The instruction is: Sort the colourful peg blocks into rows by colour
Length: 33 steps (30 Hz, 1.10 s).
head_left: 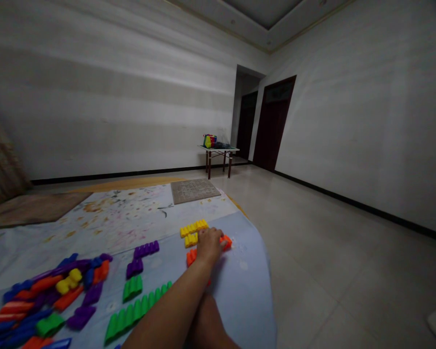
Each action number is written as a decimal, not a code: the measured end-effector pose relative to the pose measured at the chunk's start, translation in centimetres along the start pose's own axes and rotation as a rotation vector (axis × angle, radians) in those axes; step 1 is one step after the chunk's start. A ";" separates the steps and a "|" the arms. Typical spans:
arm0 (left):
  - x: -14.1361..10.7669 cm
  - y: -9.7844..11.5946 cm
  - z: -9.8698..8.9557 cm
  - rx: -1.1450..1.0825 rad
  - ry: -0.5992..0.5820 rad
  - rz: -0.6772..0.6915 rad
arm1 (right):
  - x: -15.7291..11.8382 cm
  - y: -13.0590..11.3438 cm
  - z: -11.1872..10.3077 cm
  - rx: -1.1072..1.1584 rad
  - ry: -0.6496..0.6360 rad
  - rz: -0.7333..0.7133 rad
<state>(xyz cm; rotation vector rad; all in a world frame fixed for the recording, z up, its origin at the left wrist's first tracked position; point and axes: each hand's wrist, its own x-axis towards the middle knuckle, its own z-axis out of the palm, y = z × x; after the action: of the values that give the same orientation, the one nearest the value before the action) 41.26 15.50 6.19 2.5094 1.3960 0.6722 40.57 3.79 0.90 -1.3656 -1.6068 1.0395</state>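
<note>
My left hand reaches over the right part of the cloth, its fingers curled and the thumb side against an orange ridged block. Just behind the fingers lie two yellow block strips. Another orange piece shows left of the wrist, and a bit of orange peeks out below the forearm. My right forearm comes up from the bottom edge and passes behind the left one, which hides my right hand. Left of the arm are a long green strip, a shorter green piece and purple pieces.
A pile of mixed coloured blocks covers the lower left of the floral cloth. A grey-brown mat lies at its far edge. Beyond, a small table holds a colourful bag. Tiled floor runs along the right.
</note>
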 end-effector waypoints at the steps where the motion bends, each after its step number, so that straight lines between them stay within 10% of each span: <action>1: -0.2 -0.1 -0.8 -0.008 0.020 -0.001 | -0.1 0.1 0.0 -0.050 0.003 -0.013; 8: -4.8 -5.7 -9.3 -0.054 0.246 -0.011 | -0.7 0.5 0.4 -0.371 0.092 -0.063; 18: -17.6 -19.6 -17.8 0.206 0.064 -0.429 | -1.3 0.2 0.1 -0.439 0.077 -0.084; 33: -24.4 -20.5 -17.0 0.258 -0.061 -0.473 | -1.6 0.5 0.2 -0.517 0.083 -0.106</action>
<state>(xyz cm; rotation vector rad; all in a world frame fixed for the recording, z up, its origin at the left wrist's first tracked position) 6.71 5.16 6.23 2.2058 2.0620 0.3369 40.75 2.21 0.29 -1.6052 -1.9413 0.5100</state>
